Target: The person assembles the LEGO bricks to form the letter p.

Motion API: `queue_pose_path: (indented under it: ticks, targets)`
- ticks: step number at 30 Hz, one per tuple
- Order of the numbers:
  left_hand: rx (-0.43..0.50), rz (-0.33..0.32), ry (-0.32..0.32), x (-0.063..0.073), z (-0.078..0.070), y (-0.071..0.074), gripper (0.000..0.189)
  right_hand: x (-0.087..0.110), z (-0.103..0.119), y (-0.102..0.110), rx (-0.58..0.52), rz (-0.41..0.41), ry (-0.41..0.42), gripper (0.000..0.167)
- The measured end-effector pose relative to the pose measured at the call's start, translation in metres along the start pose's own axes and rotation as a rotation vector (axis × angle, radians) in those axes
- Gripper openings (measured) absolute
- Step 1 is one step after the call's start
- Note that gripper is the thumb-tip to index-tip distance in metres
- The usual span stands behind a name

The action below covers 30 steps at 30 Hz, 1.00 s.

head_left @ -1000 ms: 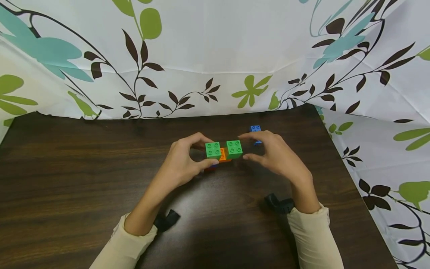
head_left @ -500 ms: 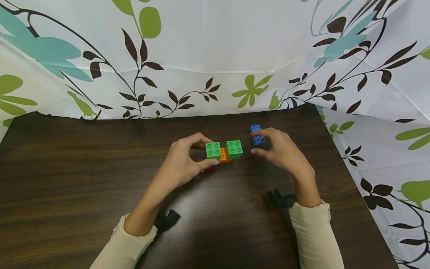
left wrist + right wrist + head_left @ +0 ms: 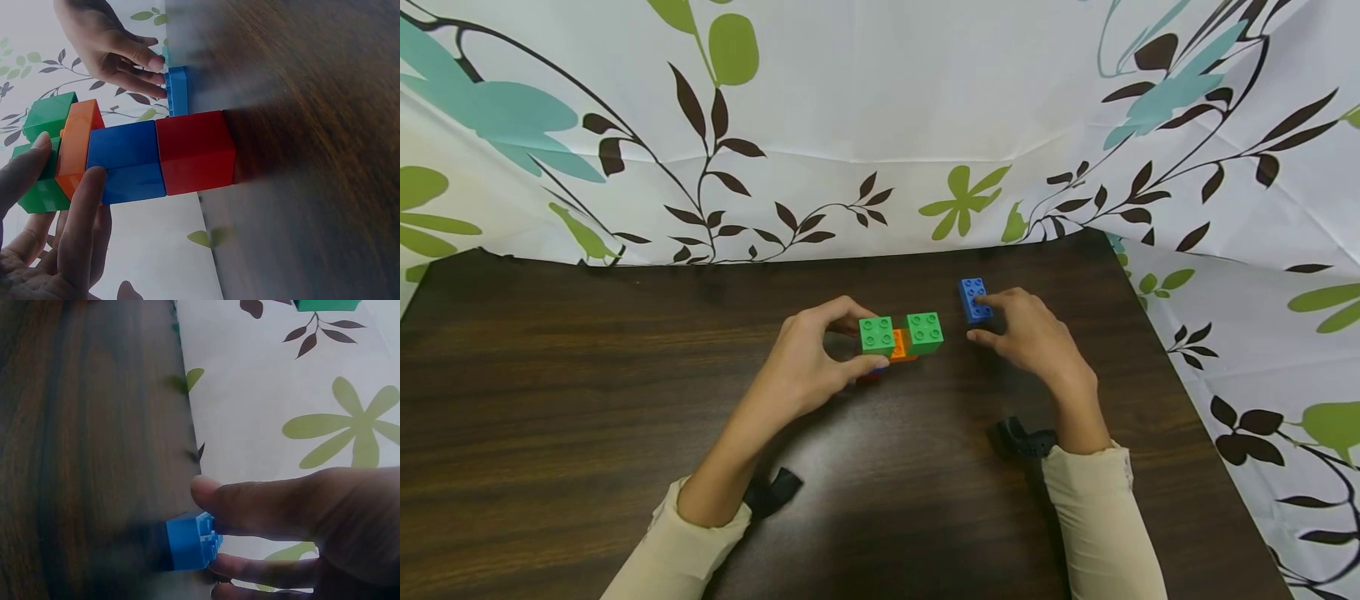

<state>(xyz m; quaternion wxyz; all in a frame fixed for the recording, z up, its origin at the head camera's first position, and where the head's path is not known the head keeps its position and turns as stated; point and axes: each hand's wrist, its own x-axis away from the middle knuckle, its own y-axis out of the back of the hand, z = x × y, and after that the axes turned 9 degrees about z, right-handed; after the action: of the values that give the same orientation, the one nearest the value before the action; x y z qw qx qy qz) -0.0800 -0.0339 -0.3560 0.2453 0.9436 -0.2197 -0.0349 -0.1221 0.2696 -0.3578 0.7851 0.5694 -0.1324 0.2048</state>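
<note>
In the head view my left hand (image 3: 805,358) grips a stack of toy building bricks near mid-table. Two green bricks (image 3: 924,330) sit apart on top of an orange brick (image 3: 898,343). Below the orange, the left wrist view shows a blue brick (image 3: 125,150) over a red brick (image 3: 195,153) at the bottom. My right hand (image 3: 1037,337) is at a separate long blue brick (image 3: 972,292) lying studs up on the table. Its index fingertip is at the studs. The thumb (image 3: 250,500) stands apart from the brick, with the other fingers partly hidden.
The dark wooden table (image 3: 587,400) spreads under both hands. A white curtain (image 3: 850,100) with leaf and bird patterns hangs behind and to the right. Black straps with camera mounts (image 3: 775,492) are on both wrists.
My right hand has moved right, from beside the green bricks to the separate blue brick, its index finger now at the studs. The left hand keeps holding the stack in place.
</note>
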Motion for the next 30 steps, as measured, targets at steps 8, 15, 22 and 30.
queue_pose_path:
  ticks: [8, 15, 22, 30]
  targets:
    - [-0.005, -0.001, -0.002, 0.000, 0.001, 0.000, 0.041, -0.001, 0.001, -0.003, -0.041, -0.019, 0.000, 0.046]
    - [-0.009, 0.001, 0.004, 0.000, 0.001, 0.000, 0.041, -0.004, 0.004, -0.006, -0.052, -0.030, -0.004, 0.035]
    - [-0.007, 0.006, 0.003, -0.001, 0.001, -0.001, 0.041, -0.006, 0.000, -0.008, -0.098, -0.058, -0.009, 0.048]
    - [-0.008, 0.006, -0.003, 0.000, 0.001, -0.001, 0.041, -0.011, -0.003, -0.012, -0.104, -0.061, 0.005, 0.048]
